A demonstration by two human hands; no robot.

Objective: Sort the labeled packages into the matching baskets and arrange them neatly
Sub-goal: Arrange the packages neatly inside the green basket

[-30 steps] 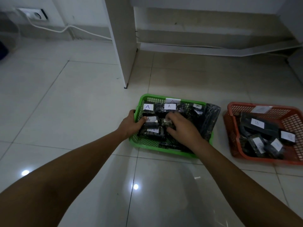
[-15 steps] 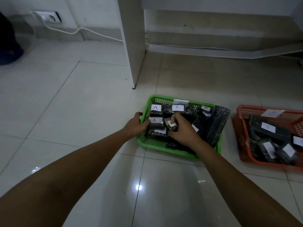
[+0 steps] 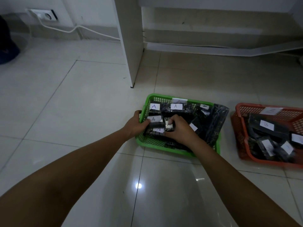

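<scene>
A green basket (image 3: 172,149) with an A tag on its far rim stands on the floor and holds several black packages with white A labels (image 3: 176,106). My left hand (image 3: 136,124) reaches over the basket's left rim, its thumb on a black A package (image 3: 155,120). My right hand (image 3: 179,131) grips a small black labeled package (image 3: 168,126) in the middle of the basket. To the right stands a red basket (image 3: 246,154) holding several black packages, one marked B (image 3: 267,125).
A white furniture panel (image 3: 131,41) stands on the tiled floor just behind the green basket. A white cable (image 3: 72,30) runs along the wall from a socket (image 3: 47,15). A dark object (image 3: 6,46) sits at the far left.
My right hand has pulled a small labeled package closer to the left packages. The left hand stays at the basket's left rim. The view has shifted left.
</scene>
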